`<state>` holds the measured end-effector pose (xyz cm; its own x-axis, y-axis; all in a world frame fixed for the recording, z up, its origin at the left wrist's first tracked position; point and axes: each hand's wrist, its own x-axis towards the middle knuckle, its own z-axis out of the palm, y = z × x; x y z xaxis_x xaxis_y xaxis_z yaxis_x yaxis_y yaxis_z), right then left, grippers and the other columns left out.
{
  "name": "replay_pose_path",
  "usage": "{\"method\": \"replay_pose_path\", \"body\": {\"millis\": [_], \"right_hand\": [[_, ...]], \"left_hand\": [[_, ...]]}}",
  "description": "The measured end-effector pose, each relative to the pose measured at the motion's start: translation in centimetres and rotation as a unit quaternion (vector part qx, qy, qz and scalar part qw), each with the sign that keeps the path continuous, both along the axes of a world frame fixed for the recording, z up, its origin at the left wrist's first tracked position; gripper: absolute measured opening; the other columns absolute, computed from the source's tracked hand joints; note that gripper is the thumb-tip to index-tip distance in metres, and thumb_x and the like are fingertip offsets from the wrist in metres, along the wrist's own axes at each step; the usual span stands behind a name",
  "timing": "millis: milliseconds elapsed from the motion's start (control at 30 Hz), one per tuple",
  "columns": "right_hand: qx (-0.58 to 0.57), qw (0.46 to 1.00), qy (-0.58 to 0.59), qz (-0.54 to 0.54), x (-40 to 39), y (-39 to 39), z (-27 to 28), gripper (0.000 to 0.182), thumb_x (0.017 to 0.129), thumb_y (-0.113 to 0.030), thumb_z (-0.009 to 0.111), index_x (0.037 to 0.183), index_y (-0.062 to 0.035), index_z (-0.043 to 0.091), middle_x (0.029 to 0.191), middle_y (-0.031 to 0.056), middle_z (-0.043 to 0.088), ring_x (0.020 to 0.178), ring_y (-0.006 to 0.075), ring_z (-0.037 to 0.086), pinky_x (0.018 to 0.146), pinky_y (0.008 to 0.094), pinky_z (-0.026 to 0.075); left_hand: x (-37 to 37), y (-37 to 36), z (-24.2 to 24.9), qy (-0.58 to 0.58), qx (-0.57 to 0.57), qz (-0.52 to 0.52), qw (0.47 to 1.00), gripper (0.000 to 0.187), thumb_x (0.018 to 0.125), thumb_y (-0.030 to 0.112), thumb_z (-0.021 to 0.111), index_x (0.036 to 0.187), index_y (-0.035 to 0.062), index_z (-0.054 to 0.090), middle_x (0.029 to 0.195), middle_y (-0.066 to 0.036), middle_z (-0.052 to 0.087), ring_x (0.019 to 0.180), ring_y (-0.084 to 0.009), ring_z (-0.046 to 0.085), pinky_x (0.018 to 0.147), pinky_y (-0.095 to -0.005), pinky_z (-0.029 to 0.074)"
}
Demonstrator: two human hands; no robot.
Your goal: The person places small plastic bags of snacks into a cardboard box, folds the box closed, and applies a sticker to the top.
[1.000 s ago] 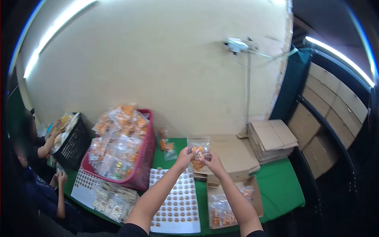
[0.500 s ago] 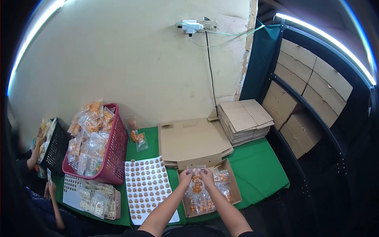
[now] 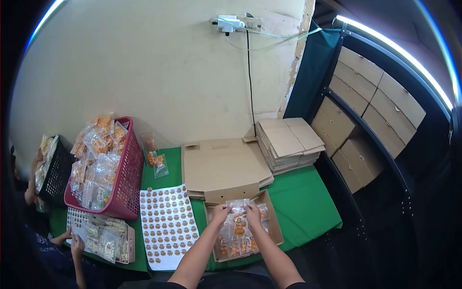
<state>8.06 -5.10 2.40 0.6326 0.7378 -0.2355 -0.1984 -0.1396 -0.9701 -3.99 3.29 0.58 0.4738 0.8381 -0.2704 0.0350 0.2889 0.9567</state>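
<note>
Both my hands pinch the upper corners of a clear plastic bag (image 3: 239,225) with orange pieces inside. My left hand (image 3: 222,214) grips its left corner and my right hand (image 3: 252,215) its right corner. The bag hangs over an open cardboard box (image 3: 275,226), where several similar bags (image 3: 248,245) lie. To the left of the box is a white sheet of round stickers (image 3: 168,229). Flattened cardboard (image 3: 226,166) lies just behind the box.
A pink basket (image 3: 130,178) heaped with bags stands left, near a small basket (image 3: 130,245) of white-filled bags. Loose bags (image 3: 156,161) lie by the wall. Stacked cardboard (image 3: 291,144) is behind right. A co-worker's hands (image 3: 76,243) are at far left.
The whole view has shifted slightly, moving the scene left and up. My hands still hold the bag over the box. The co-worker's hands have moved nearer the small basket.
</note>
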Motion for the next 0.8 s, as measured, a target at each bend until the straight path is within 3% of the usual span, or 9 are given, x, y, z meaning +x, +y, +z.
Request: {"method": "replay_pose_path", "body": {"millis": [367,500,533,567,600,633,700,767,800], "right_hand": [[0.020,0.996,0.022,0.079,5.6,0.4,0.3,0.018,0.088,-0.016,0.050,0.084,-0.0047,0.063,0.075,0.0016,0.061,0.062,0.0099,0.054,0.054,0.0236,0.041],[0.003,0.984,0.116,0.132,7.4,2.0,-1.4,0.016,0.085,-0.018,0.055,0.089,-0.0029,0.061,0.077,0.0062,0.062,0.066,0.0148,0.055,0.060,0.0274,0.044],[0.044,0.986,-0.153,0.043,7.1,1.7,-0.9,0.022,0.083,-0.020,0.059,0.095,-0.0021,0.058,0.080,0.0091,0.062,0.066,0.0189,0.056,0.061,0.0305,0.045],[0.087,0.906,-0.412,-0.050,7.0,1.6,-0.2,0.030,0.081,-0.023,0.062,0.101,-0.0012,0.055,0.083,0.0121,0.062,0.067,0.0231,0.057,0.062,0.0336,0.046],[0.065,0.889,-0.454,0.008,6.7,0.6,2.2,0.045,0.075,-0.028,0.069,0.107,-0.0010,0.050,0.091,0.0157,0.060,0.074,0.0302,0.056,0.069,0.0371,0.046],[0.072,0.888,-0.455,0.013,6.9,0.8,2.2,0.045,0.075,-0.028,0.069,0.107,-0.0010,0.050,0.091,0.0157,0.060,0.074,0.0302,0.056,0.069,0.0371,0.046],[0.095,0.948,-0.263,0.151,7.1,0.7,2.1,0.046,0.075,-0.032,0.068,0.104,-0.0012,0.051,0.091,0.0157,0.059,0.081,0.0289,0.056,0.075,0.0344,0.044],[0.017,0.942,-0.275,0.191,8.6,0.4,2.4,0.038,0.082,-0.030,0.060,0.105,-0.0018,0.051,0.095,0.0150,0.060,0.089,0.0238,0.057,0.077,0.0320,0.044],[0.035,0.967,-0.121,0.221,9.5,1.2,0.1,0.033,0.084,-0.028,0.055,0.104,-0.0014,0.052,0.095,0.0141,0.061,0.088,0.0216,0.058,0.076,0.0320,0.045]], "left_hand": [[2.6,-0.7,2.2,-0.001,-0.028,0.002,1.000,0.023,0.086,0.025,0.060,0.088,0.0028,0.068,0.064,0.003,0.057,0.055,-0.0047,0.045,0.050,-0.0202,0.036],[4.7,-0.9,2.8,0.078,0.037,0.115,0.990,0.024,0.086,0.024,0.059,0.082,0.0017,0.068,0.060,0.002,0.055,0.052,-0.0053,0.044,0.048,-0.0211,0.035],[5.0,-1.7,2.8,0.105,0.074,0.150,0.980,0.026,0.086,0.025,0.059,0.078,0.0010,0.068,0.059,0.002,0.055,0.052,-0.0060,0.045,0.048,-0.0214,0.035],[5.5,-2.0,3.1,0.129,0.113,0.185,0.968,0.028,0.086,0.025,0.059,0.075,0.0003,0.067,0.057,0.002,0.054,0.051,-0.0067,0.046,0.048,-0.0217,0.035],[6.0,-2.5,4.4,0.174,0.144,0.169,0.959,0.030,0.087,0.028,0.057,0.079,-0.0001,0.067,0.062,0.000,0.057,0.054,-0.0079,0.050,0.050,-0.0228,0.039],[6.7,-2.7,5.1,0.173,0.146,0.177,0.958,0.030,0.087,0.028,0.057,0.079,-0.0001,0.067,0.062,0.000,0.057,0.054,-0.0079,0.050,0.050,-0.0228,0.039],[7.8,-3.2,6.0,0.009,0.063,0.137,0.989,0.033,0.090,0.031,0.052,0.086,0.0011,0.066,0.071,-0.002,0.062,0.058,-0.0084,0.053,0.053,-0.0247,0.042],[8.1,-3.4,6.4,0.018,0.004,0.108,0.994,0.034,0.092,0.033,0.048,0.094,0.0028,0.064,0.079,-0.003,0.064,0.064,-0.0090,0.056,0.058,-0.0239,0.045],[8.2,-3.9,7.1,-0.018,-0.029,0.080,0.996,0.035,0.092,0.034,0.047,0.095,0.0037,0.064,0.078,-0.003,0.063,0.064,-0.0093,0.056,0.060,-0.0233,0.044]]}}
